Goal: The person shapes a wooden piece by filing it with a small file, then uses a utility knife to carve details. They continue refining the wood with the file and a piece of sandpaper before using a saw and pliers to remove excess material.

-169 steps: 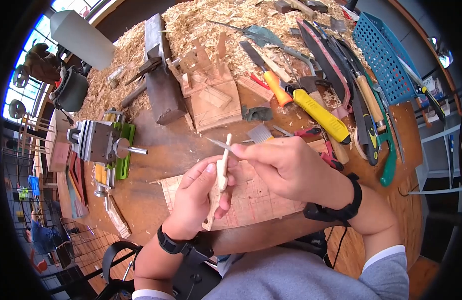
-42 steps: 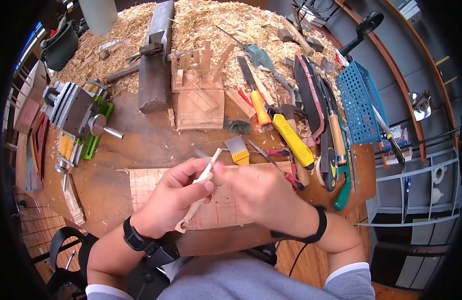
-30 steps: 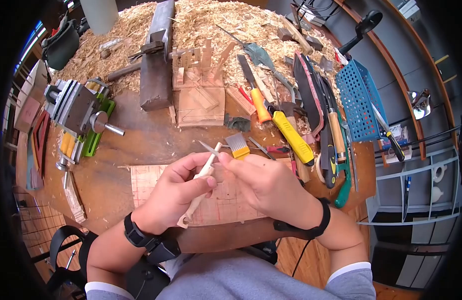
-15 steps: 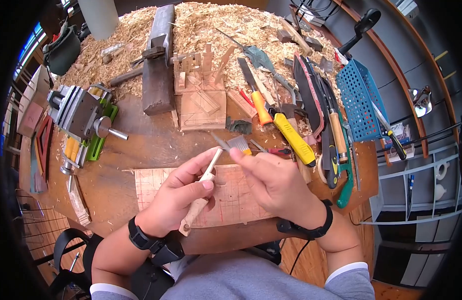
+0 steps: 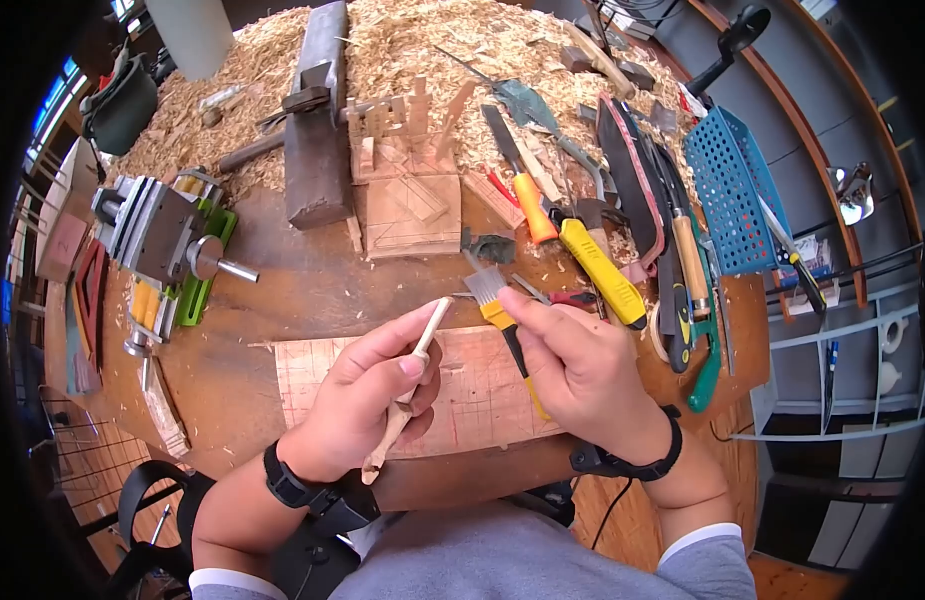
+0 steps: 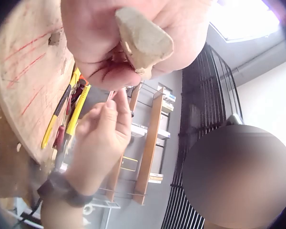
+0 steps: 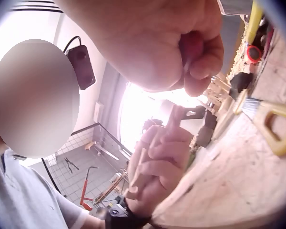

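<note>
The left hand holds a pale carved wooden stick slanted, its thin end up between thumb and fingers; its thicker end faces the camera in the left wrist view. To the right, apart from the stick, the right hand pinches a small thin blade that points up and left and partly overlaps a brush. Its handle is hidden in the fist. In the right wrist view, the right hand is curled above the left hand.
A marked wooden board lies beneath the hands. The brush is beside the right hand. Around stand a vise, a dark block, a yellow-handled tool, a blue basket and wood shavings.
The right hand and blade have moved right, away from the stick's thin end, which the blade crossed earlier. More of the brush shows. The left hand still holds the stick, now tilted slightly differently.
</note>
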Motion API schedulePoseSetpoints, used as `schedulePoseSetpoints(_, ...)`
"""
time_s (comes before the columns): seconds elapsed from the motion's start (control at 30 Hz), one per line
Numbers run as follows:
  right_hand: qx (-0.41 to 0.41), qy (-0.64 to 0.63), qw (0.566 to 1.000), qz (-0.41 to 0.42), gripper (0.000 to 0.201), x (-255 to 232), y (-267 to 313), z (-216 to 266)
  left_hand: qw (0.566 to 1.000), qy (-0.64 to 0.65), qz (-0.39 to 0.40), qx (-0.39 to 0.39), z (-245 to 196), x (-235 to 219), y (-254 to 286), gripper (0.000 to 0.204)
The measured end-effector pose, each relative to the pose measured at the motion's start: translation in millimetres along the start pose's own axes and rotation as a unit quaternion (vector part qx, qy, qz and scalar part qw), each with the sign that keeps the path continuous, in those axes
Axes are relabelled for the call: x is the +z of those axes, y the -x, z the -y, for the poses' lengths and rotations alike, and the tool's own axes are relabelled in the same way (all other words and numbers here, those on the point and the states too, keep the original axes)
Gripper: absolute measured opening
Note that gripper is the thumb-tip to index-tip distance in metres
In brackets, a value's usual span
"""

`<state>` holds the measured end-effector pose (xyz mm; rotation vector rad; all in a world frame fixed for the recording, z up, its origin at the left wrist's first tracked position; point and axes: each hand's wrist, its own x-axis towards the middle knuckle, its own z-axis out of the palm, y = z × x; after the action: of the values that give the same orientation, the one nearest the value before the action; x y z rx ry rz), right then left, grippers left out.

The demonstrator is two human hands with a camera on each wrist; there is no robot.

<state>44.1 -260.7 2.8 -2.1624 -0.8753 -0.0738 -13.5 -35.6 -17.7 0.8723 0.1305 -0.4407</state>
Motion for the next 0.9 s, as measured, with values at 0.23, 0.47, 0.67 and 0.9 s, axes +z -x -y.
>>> schedulePoseSetpoints(0.23,-0.054,-0.046,0.997,0.030,0.049,10,-6,6,0.999,0.045,0.020,0.010,4,-7,3,0.054)
schedulePoseSetpoints(0.47,-0.041,-0.072,0.995,-0.052,0.045,10,-14,-1,0.997,0.072,0.028,0.025,-2,-8,1,0.054)
schedulePoseSetpoints(0.67,-0.035,-0.087,0.995,0.012,0.043,10,-11,6,0.995,0.088,0.042,0.002,0,-8,1,0.054)
schedulePoseSetpoints(0.9,-0.027,-0.108,0.993,0.025,0.040,15,-15,7,0.999,0.026,0.018,-0.011,4,-1,3,0.062)
